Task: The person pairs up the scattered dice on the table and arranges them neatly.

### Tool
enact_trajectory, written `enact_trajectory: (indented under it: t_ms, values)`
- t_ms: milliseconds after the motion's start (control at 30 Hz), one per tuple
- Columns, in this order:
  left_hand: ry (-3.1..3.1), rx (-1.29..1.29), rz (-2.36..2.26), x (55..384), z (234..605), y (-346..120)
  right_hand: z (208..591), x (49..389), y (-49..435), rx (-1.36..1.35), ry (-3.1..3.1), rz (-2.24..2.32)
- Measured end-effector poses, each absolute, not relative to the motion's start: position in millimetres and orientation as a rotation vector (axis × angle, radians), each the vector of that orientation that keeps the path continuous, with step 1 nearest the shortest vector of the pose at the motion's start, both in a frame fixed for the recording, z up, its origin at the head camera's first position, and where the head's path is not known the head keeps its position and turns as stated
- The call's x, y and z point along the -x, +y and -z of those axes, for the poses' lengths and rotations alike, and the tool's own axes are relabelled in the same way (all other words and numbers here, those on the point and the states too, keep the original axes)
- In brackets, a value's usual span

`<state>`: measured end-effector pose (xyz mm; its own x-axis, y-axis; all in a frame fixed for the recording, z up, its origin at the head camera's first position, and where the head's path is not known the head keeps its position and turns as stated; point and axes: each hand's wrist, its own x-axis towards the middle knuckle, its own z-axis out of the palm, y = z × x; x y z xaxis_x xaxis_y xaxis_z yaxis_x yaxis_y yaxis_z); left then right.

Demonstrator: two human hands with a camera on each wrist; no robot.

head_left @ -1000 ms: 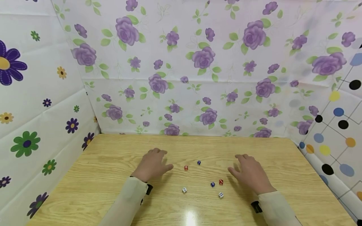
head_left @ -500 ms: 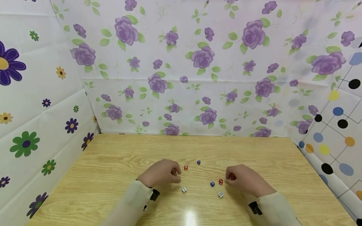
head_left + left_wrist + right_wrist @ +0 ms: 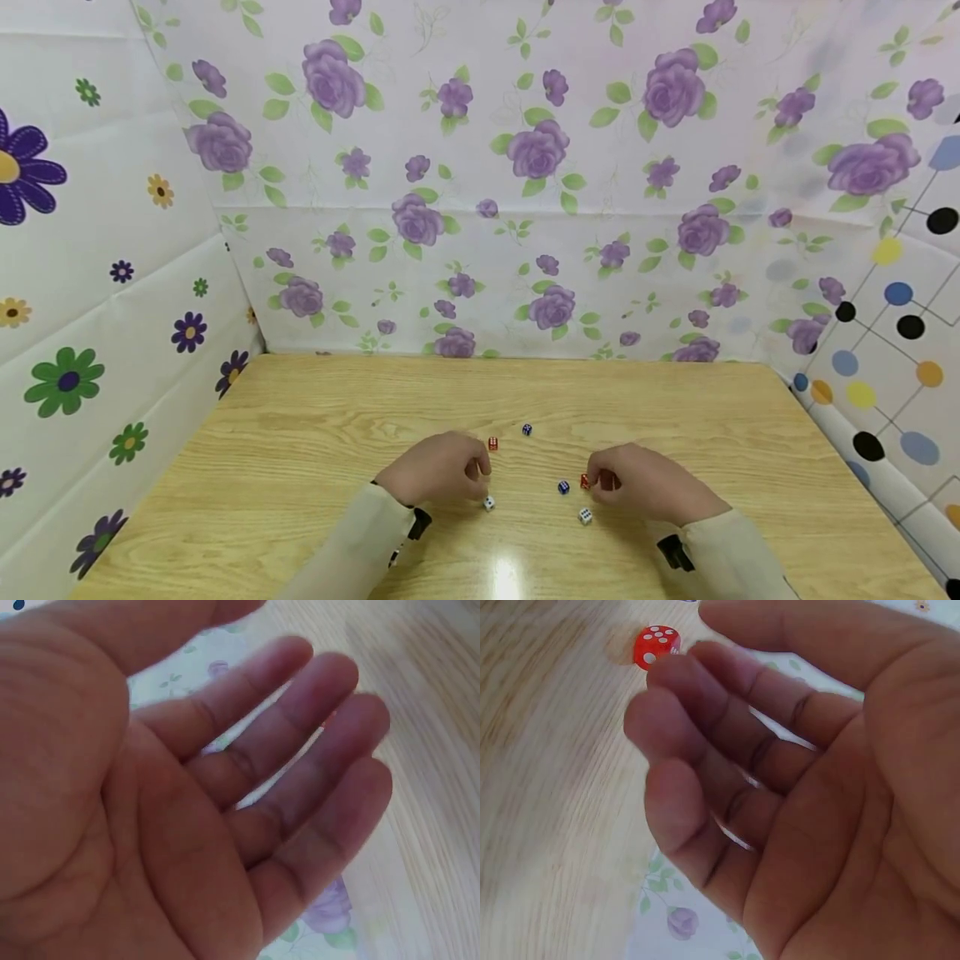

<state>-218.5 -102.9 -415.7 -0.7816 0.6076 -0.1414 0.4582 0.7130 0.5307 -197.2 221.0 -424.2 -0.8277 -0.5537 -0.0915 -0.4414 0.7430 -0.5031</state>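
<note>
My left hand [image 3: 442, 468] hovers over the table with loosely bent fingers and nothing in its grasp. Its thumb tip is right by a white die [image 3: 490, 503], and a red die [image 3: 492, 444] lies just past the index finger. My right hand [image 3: 648, 482], also loosely bent and holding nothing, has its fingertips beside a second red die [image 3: 584, 481], partly covered in the head view. The right wrist view shows that red die [image 3: 657, 647] just beyond the fingers. Close by lie a blue die [image 3: 564, 487] and another white die [image 3: 586, 516].
Another blue die [image 3: 527, 430] lies farther back between the hands. All the dice are on a wooden table [image 3: 337, 400]. Flowered cloth [image 3: 480, 275] hangs behind the table, with patterned cloths at the left and right sides.
Both hands were spread wider and farther from the dice. They have moved inward, fingers bending, the left toward the near white die and the right toward the near red die. The dice stay put.
</note>
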Motion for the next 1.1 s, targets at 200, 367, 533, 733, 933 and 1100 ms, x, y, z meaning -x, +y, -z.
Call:
enact_trajectory:
  t_ms: [200,367,533,733,933,1100]
  values:
    - [2.581,-0.876,-0.627,218.1,418.4,-101.6,425.1,194.0,217.7,0.811,2.645,0.666]
    - [2.572,-0.890,-0.632,217.2,419.5,-99.8,426.7,191.7,215.3,0.820,2.634,0.647]
    - [2.553,-0.873,-0.633,213.8,419.7,-96.9,429.2,192.0,212.2,0.857,2.597,0.672]
    - [2.547,-0.880,-0.632,212.2,421.8,-94.5,433.9,193.4,210.9,0.874,2.585,0.669]
    - [2.551,-0.878,-0.631,212.1,423.8,-94.1,435.5,193.0,210.6,0.864,2.576,0.669]
    - [2.553,-0.901,-0.619,211.9,423.7,-93.0,434.8,192.5,210.3,0.869,2.579,0.667]
